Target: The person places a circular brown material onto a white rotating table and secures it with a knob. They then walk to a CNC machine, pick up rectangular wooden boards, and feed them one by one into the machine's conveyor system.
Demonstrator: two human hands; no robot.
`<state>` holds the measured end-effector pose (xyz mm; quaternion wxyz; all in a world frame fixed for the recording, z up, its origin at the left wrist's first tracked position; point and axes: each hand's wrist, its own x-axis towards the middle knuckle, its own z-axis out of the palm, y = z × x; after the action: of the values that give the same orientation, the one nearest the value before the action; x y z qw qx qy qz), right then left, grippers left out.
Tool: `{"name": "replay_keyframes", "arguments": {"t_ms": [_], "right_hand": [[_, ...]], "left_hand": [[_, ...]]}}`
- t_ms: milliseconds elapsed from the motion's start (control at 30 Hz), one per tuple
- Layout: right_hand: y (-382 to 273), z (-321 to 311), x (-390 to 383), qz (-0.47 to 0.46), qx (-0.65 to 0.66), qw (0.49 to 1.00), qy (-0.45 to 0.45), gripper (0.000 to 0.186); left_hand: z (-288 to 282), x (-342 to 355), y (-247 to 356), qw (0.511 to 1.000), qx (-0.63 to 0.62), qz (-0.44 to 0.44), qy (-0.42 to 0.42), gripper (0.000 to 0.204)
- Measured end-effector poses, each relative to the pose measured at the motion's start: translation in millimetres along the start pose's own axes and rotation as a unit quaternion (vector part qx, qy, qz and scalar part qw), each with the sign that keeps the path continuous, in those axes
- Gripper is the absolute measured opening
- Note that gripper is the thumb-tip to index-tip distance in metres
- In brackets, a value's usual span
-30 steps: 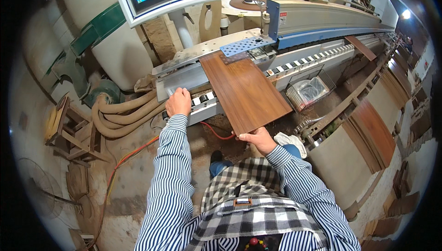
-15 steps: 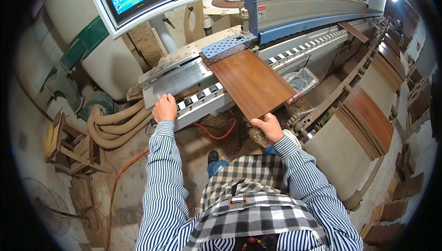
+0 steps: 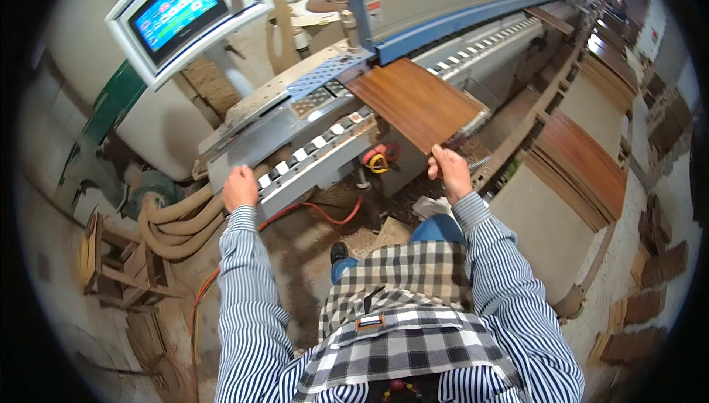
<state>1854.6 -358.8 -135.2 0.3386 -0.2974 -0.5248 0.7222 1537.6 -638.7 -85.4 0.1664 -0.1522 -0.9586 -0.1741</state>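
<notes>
A brown wood-grain panel (image 3: 421, 104) lies partly on the edge banding machine (image 3: 473, 15), its far end by the blue perforated plate (image 3: 325, 74) and its near corner sticking out toward me. At that corner the fingertips of my right hand (image 3: 452, 172) are pinched on the panel's edge. My left hand (image 3: 241, 189) is closed, fingers curled, against the near left end of the roller rail (image 3: 295, 161). Whether it grips the rail or anything else is hidden.
A control screen (image 3: 177, 15) stands at the upper left. Ribbed hoses (image 3: 177, 214) and a small wooden stand (image 3: 122, 259) are at the left. On the right, stacked brown panels (image 3: 576, 159) lie along a conveyor (image 3: 539, 214). A red hose (image 3: 332, 218) crosses the floor.
The panel has moved away from me and rightward along the machine, with my right hand following its corner. A red and yellow item under the rail now shows. The whole view has shifted somewhat.
</notes>
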Motion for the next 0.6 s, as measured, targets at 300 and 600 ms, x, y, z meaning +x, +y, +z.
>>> {"name": "replay_keyframes", "arguments": {"t_ms": [300,600], "right_hand": [[-12.5,-253.6,-38.6,-0.16,-0.029,0.904,0.395,0.048],[-79.5,-439.9,-125.2,-0.052,-0.122,0.753,0.644,0.057]], "left_hand": [[4.9,1.6,-17.3,0.999,0.008,0.03,0.026,0.04],[9.2,7.0,-15.2,0.999,0.01,0.037,0.003,0.04]]}}
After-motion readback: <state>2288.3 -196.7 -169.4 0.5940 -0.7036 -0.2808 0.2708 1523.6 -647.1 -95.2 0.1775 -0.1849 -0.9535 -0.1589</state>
